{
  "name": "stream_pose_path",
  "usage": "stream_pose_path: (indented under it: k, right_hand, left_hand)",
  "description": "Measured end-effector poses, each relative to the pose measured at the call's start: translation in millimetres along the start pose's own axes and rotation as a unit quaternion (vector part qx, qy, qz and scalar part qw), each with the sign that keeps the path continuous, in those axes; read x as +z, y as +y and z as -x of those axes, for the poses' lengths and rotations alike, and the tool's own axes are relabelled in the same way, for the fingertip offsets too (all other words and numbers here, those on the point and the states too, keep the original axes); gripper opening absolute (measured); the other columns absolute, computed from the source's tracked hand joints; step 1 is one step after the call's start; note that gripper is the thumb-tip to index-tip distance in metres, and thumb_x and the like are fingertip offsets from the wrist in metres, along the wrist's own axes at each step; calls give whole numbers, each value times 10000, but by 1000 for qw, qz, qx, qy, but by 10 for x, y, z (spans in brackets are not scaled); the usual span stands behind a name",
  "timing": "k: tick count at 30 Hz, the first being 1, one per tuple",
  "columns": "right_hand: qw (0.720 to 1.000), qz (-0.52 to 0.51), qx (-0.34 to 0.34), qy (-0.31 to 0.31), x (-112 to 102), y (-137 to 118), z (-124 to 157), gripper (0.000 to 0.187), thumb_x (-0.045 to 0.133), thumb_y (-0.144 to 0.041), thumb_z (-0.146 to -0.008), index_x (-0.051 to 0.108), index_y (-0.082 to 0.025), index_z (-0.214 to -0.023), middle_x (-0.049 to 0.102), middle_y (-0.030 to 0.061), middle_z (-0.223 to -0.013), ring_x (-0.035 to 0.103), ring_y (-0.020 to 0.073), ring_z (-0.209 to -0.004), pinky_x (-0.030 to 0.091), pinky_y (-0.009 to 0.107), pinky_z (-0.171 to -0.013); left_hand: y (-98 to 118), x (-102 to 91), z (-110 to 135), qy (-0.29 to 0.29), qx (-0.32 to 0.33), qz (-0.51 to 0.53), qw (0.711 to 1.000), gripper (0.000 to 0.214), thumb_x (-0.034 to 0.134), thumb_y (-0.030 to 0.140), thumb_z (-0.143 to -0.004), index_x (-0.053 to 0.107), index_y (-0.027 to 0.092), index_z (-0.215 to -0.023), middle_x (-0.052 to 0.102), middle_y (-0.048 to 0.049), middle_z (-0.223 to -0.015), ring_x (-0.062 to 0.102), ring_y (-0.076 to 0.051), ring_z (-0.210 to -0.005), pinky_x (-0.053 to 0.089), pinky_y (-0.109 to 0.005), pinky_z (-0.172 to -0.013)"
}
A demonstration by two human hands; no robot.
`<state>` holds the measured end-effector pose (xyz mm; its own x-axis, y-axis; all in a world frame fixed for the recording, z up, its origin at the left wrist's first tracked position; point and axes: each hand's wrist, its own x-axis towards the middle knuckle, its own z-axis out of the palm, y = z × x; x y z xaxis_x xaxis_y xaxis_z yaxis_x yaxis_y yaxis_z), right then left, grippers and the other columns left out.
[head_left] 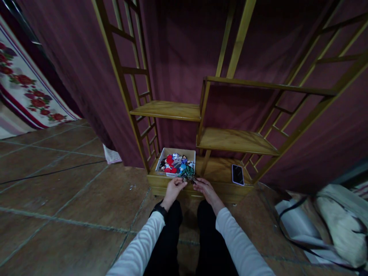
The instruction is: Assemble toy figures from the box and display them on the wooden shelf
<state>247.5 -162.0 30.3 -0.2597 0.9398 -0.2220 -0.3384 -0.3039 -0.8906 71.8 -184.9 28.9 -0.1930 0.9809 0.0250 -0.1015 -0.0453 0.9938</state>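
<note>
My left hand (174,190) and my right hand (207,189) come together just in front of a cardboard box (161,157). Between them is a small green and brown doll-like item (188,174), pinched by the fingers of both hands. Its details are too small and dark to make out. Inside the open box lie several small colourful doll-like items (171,163) in red, blue, grey and black. The box rests on the low wooden base of a shelf unit. A black band (160,210) circles my left wrist.
A phone (237,174) lies on the shelf base to the right. Above are wooden shelves (169,110) and slatted uprights, backed by a maroon curtain (175,38). A pale bag (336,218) with a dark strap sits on the floor at right. A cable (57,171) crosses the tiles at left.
</note>
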Motion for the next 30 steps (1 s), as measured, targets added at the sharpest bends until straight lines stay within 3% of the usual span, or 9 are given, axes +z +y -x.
stream_pose_path:
  k: [16,23,30]
  right_hand:
    - [1000,13,-19,11,-17,34,-43,339,776,-299,-497,634,-206,-791,649,18,-831,607,175,-785,480,318,-732]
    - [999,-14,-31,16,-35,69,-53,346,768,-257,-490,585,-202,-778,604,-4,-813,594,157,-770,476,313,-754]
    - [999,-8,-35,29,-39,81,-56,378,758,-261,-468,563,-198,-786,615,-2,-826,578,144,-748,460,304,-745]
  left_hand:
    - [29,51,54,-35,36,-54,997,346,729,323,-566,428,179,-656,500,66,-539,478,-84,-501,374,-200,-512]
    - [72,63,94,-43,72,-123,989,270,703,322,-593,516,168,-713,539,39,-598,509,-108,-552,389,-214,-541]
    - [148,87,175,-13,85,-192,977,258,700,302,-593,608,197,-810,606,12,-646,559,-155,-606,410,-236,-581]
